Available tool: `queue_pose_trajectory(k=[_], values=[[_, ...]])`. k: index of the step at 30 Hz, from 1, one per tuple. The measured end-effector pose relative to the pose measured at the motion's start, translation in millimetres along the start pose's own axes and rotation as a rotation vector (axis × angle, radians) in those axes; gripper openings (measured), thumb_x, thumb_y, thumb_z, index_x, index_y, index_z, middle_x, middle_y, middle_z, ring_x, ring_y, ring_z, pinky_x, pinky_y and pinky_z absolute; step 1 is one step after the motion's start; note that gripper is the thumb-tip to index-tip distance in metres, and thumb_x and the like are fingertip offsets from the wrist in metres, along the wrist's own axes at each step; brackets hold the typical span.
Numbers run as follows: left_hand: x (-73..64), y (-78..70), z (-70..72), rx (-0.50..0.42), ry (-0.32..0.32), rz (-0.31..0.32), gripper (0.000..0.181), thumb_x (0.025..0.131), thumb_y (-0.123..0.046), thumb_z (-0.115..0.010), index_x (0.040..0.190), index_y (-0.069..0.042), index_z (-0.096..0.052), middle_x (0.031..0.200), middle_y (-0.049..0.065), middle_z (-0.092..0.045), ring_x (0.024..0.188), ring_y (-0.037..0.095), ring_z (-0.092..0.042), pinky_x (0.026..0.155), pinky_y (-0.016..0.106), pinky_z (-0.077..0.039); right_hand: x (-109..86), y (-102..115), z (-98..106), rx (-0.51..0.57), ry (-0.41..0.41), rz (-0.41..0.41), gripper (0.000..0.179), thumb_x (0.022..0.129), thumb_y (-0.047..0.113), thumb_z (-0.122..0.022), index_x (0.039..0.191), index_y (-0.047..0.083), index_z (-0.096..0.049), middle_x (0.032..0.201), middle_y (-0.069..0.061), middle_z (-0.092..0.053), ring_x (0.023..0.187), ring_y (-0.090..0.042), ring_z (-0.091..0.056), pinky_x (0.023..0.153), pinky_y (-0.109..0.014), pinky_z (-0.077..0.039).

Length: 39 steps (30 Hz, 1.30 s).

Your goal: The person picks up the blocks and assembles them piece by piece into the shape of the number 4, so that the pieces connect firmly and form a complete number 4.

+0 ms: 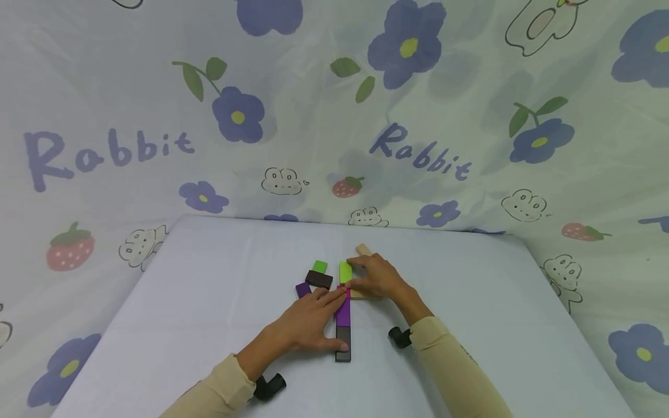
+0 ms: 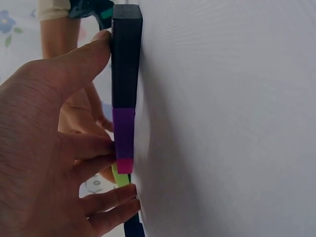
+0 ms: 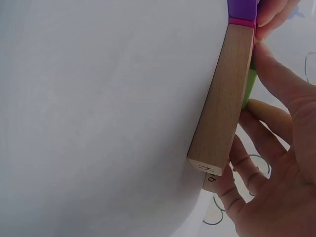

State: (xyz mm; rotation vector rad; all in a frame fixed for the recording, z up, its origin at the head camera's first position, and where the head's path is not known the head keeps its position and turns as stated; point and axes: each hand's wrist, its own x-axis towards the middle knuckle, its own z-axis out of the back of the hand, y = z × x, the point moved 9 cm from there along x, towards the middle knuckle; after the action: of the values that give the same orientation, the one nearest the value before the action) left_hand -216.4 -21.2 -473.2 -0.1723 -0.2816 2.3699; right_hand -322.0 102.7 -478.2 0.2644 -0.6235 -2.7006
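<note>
The lime block [image 1: 345,272] is pinched by the right hand [image 1: 377,277], the black block [image 1: 343,335] touched by the splayed left hand [image 1: 308,320].

A screened-off tabletop corner; whether home or studio cannot be told. A wrinkled white fabric-like sheet [image 1: 303,130], printed with violet-blue flowers [image 1: 237,101], red strawberries [image 1: 70,255] and outlined rabbits [image 1: 282,182], surrounds the plain white rectangular counter's [image 1: 209,278] far corners.

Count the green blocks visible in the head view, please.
2: one bright green block just beyond the dark brown block, and one yellow-green block at the right hand. Others could be hidden.
</note>
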Motion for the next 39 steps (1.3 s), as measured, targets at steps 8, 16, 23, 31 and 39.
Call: queue_pose_trajectory(k=[8,16,23,31,39], values=[[0.1,0.2,-1.3,0.000,0.002,0.003,0.102,0.084,-0.074,-0.062,0.158,-0.011,-0.035,0.163,0.005,-0.034,0.143,0.036,-0.038,0.112,0.050,-0.039,0.3,-0.5,-0.3,-0.012,-0.003,0.012,0.063,0.085,0.040,-0.082,0.142,0.019,-0.061,0.140,-0.002,-0.061,0.120,-0.026,-0.054,0.102,-0.049,-0.045],[0.5,0.2,-1.4,-0.009,0.017,0.015,0.102,0.084,-0.074,-0.062,0.158,-0.011,-0.035,0.162,0.006,-0.034,0.143,0.036,-0.037,0.113,0.051,-0.037,-0.5,1.2,1.2,-0.018,-0.006,0.025,0.062,0.085,0.040,-0.082,0.140,0.018,-0.063,0.140,-0.003,-0.062,0.119,-0.027,-0.055,0.102,-0.050,-0.046],[0.4,-0.2,-0.8,0.001,0.018,0.020,0.101,0.084,-0.075,-0.062,0.158,-0.011,-0.036,0.162,0.006,-0.036,0.143,0.036,-0.038,0.113,0.051,-0.038,0.0,1.8,1.4,-0.014,-0.015,0.031,0.061,0.086,0.043,-0.080,0.139,0.018,-0.064,0.139,-0.002,-0.062,0.120,-0.028,-0.056,0.102,-0.050,-0.046],[1.1,-0.7,-0.9,0.009,0.012,0.012,0.102,0.083,-0.075,-0.063,0.157,-0.010,-0.036,0.161,0.007,-0.037,0.142,0.035,-0.039,0.113,0.050,-0.038,0.3,-0.1,-1.8,-0.005,-0.014,0.015,0.060,0.086,0.042,-0.080,0.139,0.019,-0.064,0.140,-0.002,-0.061,0.125,-0.029,-0.053,0.105,-0.054,-0.043],[1.9,-0.5,-1.9,0.019,0.012,0.006,0.102,0.083,-0.075,-0.062,0.158,-0.010,-0.036,0.161,0.007,-0.037,0.142,0.034,-0.039,0.113,0.049,-0.038,-0.3,0.5,-1.4,0.001,-0.009,0.013,0.059,0.087,0.041,-0.080,0.139,0.020,-0.064,0.139,-0.002,-0.062,0.125,-0.030,-0.054,0.104,-0.053,-0.043]])
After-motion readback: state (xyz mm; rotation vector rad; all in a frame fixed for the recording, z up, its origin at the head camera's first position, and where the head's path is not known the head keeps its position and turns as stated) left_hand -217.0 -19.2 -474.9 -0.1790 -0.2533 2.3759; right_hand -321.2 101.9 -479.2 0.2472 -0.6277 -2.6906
